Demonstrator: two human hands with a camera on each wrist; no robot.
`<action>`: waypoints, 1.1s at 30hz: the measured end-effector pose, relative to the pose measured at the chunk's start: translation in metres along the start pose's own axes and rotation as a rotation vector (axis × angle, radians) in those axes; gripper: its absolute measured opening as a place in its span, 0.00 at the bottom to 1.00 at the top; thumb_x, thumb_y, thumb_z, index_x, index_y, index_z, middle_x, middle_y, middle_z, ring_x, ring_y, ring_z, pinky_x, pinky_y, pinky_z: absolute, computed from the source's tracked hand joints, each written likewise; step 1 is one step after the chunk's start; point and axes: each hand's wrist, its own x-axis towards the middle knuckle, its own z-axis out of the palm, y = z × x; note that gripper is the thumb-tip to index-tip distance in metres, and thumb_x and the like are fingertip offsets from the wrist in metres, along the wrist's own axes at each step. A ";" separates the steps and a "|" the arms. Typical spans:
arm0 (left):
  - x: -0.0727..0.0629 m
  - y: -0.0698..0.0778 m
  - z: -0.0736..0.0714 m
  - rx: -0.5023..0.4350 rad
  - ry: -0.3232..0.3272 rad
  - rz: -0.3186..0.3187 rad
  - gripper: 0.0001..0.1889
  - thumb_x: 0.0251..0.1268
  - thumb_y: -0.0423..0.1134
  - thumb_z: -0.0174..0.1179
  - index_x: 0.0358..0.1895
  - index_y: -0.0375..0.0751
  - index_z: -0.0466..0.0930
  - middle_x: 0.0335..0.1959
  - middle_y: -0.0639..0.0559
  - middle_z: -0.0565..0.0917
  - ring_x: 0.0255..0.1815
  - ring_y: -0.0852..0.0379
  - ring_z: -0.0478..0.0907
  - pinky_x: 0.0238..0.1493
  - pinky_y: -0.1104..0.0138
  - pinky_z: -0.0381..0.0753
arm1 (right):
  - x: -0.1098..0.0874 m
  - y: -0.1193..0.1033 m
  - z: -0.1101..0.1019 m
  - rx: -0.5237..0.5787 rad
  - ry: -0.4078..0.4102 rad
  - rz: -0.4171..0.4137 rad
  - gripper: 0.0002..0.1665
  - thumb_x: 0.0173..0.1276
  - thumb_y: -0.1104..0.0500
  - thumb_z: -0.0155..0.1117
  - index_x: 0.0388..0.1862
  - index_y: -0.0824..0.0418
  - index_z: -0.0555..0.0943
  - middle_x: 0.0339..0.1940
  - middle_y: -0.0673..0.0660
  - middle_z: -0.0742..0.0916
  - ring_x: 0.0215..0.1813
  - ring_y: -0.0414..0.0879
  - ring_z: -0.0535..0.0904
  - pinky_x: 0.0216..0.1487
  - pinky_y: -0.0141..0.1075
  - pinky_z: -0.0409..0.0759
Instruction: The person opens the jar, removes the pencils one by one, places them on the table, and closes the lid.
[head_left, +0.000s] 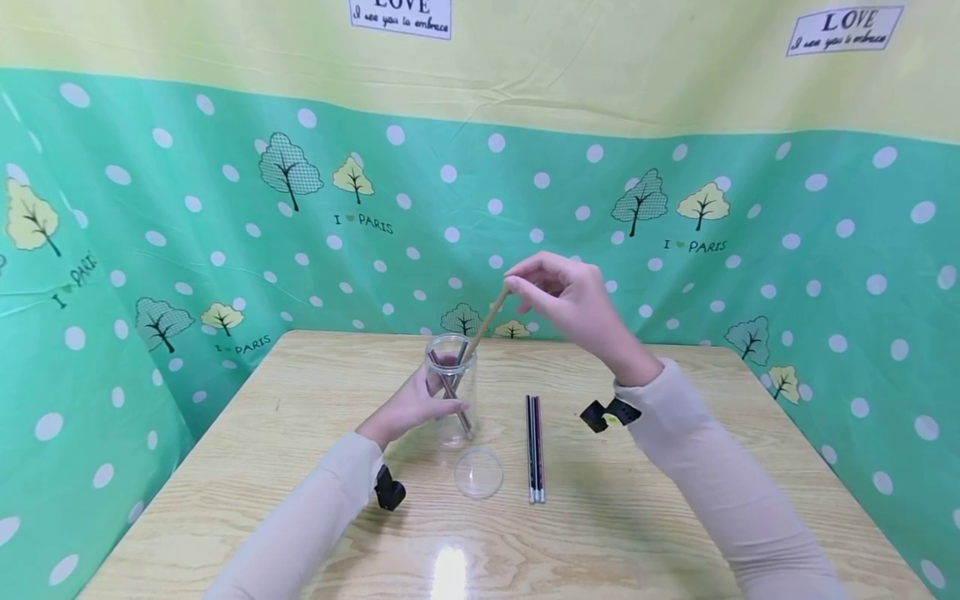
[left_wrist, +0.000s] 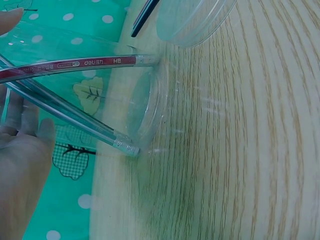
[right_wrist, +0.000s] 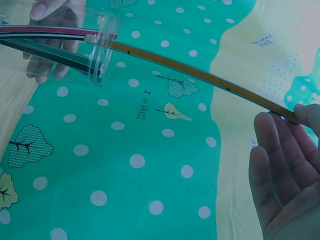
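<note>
Right-hand grip pinches yellow pencil by upper end, lower end at mouth of clear jar. Left hand curls round jar, slanted pencils inside. Right of jar, three pencils. Likely step: passing yellow pencil through mouth; next move calls for steady jar.

Gleaming smooth, clear and glassy at jar and lid, showing glossy coats on pencils, bouncing glare off wood-grain table, looking matt on cloth sleeves and creasing along fabric backdrop.
</note>
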 end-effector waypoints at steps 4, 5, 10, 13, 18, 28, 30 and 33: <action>0.000 0.001 0.000 0.000 -0.007 0.007 0.41 0.56 0.30 0.73 0.71 0.48 0.62 0.72 0.49 0.71 0.76 0.50 0.61 0.76 0.44 0.46 | 0.000 -0.003 -0.005 0.018 0.025 0.006 0.05 0.71 0.63 0.67 0.43 0.62 0.86 0.32 0.51 0.89 0.29 0.51 0.85 0.29 0.38 0.84; 0.000 0.001 0.000 0.001 -0.008 0.007 0.41 0.56 0.30 0.73 0.71 0.47 0.62 0.72 0.48 0.71 0.76 0.49 0.60 0.76 0.44 0.46 | -0.001 -0.004 -0.007 0.020 0.031 0.009 0.05 0.71 0.63 0.67 0.43 0.62 0.86 0.32 0.52 0.89 0.29 0.51 0.86 0.30 0.39 0.85; 0.000 0.001 0.000 0.001 -0.004 -0.005 0.41 0.56 0.29 0.72 0.72 0.47 0.61 0.72 0.47 0.71 0.76 0.48 0.60 0.76 0.44 0.47 | -0.002 -0.007 -0.011 0.035 0.056 0.022 0.06 0.71 0.63 0.66 0.44 0.63 0.86 0.34 0.52 0.89 0.30 0.48 0.86 0.31 0.38 0.84; 0.000 0.000 0.000 -0.004 0.002 -0.006 0.41 0.56 0.29 0.73 0.71 0.48 0.62 0.72 0.47 0.71 0.76 0.49 0.61 0.76 0.44 0.48 | -0.003 -0.007 -0.014 0.049 0.081 0.016 0.06 0.72 0.64 0.65 0.44 0.63 0.85 0.35 0.54 0.90 0.30 0.49 0.86 0.31 0.37 0.84; 0.000 -0.003 0.001 -0.020 0.003 0.012 0.41 0.55 0.30 0.73 0.71 0.46 0.63 0.72 0.47 0.71 0.75 0.50 0.62 0.76 0.48 0.52 | -0.007 -0.004 -0.020 0.077 0.148 0.024 0.07 0.72 0.63 0.65 0.45 0.64 0.85 0.36 0.57 0.90 0.31 0.49 0.86 0.31 0.38 0.85; 0.001 -0.003 0.001 -0.025 0.006 0.017 0.41 0.55 0.27 0.72 0.71 0.43 0.62 0.72 0.46 0.70 0.75 0.50 0.62 0.76 0.52 0.54 | -0.019 0.002 -0.029 0.045 0.176 0.107 0.10 0.74 0.60 0.64 0.47 0.66 0.84 0.35 0.56 0.89 0.30 0.49 0.85 0.31 0.35 0.85; 0.000 -0.003 0.001 -0.029 0.008 0.013 0.41 0.54 0.27 0.72 0.71 0.43 0.62 0.72 0.45 0.70 0.75 0.51 0.62 0.76 0.52 0.54 | -0.021 0.004 -0.029 0.031 0.171 0.117 0.10 0.74 0.60 0.64 0.48 0.65 0.84 0.35 0.56 0.89 0.30 0.48 0.85 0.32 0.35 0.85; 0.000 -0.004 0.001 -0.037 0.011 0.009 0.41 0.54 0.26 0.72 0.71 0.42 0.62 0.72 0.44 0.70 0.75 0.50 0.62 0.76 0.52 0.54 | -0.023 0.008 -0.029 0.033 0.160 0.147 0.10 0.74 0.59 0.64 0.48 0.64 0.84 0.36 0.56 0.89 0.31 0.48 0.85 0.32 0.35 0.85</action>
